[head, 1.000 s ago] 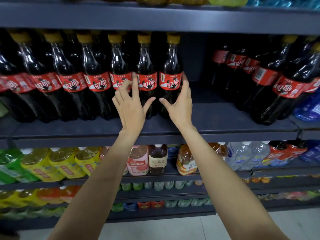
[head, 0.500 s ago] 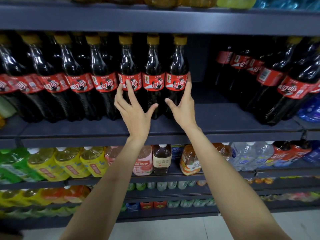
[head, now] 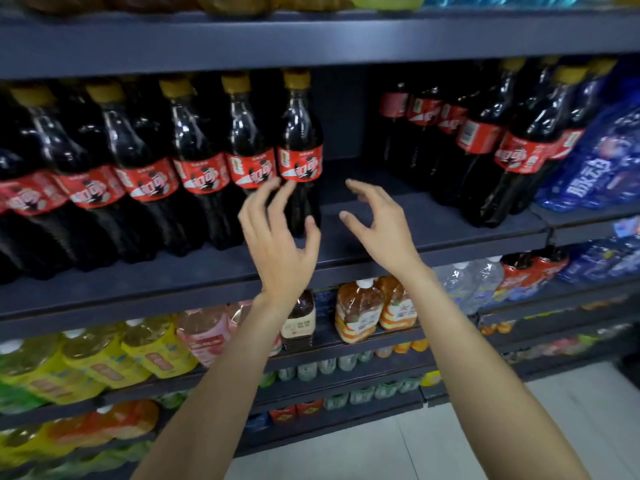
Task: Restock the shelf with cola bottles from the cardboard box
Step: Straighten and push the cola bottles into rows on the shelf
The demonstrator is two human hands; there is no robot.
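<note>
A row of cola bottles (head: 194,161) with yellow caps and red labels stands on the dark shelf (head: 381,220). The rightmost bottle (head: 299,133) ends the row. My left hand (head: 277,233) hovers in front of its lower body, fingers spread, holding nothing. My right hand (head: 377,223) is apart from the bottles, over the bare gap of the shelf, fingers curled and spread, also holding nothing. The cardboard box is not in view.
Larger cola bottles (head: 512,143) stand right of the gap, with blue packs (head: 595,168) beyond them. Lower shelves hold tea, juice and water bottles (head: 360,313). Pale floor tiles (head: 450,438) show at the bottom right.
Both hands have come off the two rightmost bottles and drawn back toward me. The right hand has shifted right over the gap. My view has turned slightly right.
</note>
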